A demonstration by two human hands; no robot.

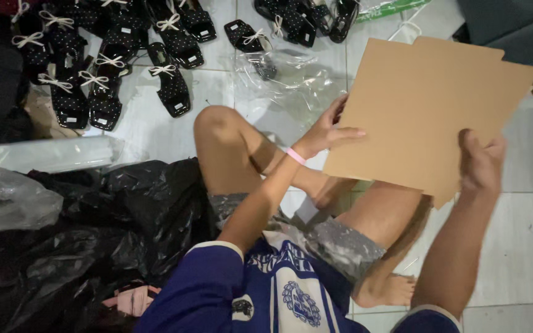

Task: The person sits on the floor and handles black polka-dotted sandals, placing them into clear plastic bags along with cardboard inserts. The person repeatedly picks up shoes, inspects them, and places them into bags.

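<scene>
You are sitting on a tiled floor (513,246) with knees bent, holding a flat brown cardboard sheet (421,105) up in front of you, above your lap. Your left hand (328,131) is closed on the sheet's left edge, thumb on the near face and fingers curled behind. Your right hand (481,165) is clamped on the lower right edge, thumb side toward you. The sheet tilts slightly, its notched flaps along the top. To handle it well, keep both grips near the edges so the board stays flat, and bend it only along its creases. Ahead on the floor lie many black sandals with white bows (103,80) and crumpled clear plastic bags (291,80). A black plastic bag (118,222) sits at your left, just beside your leg.
</scene>
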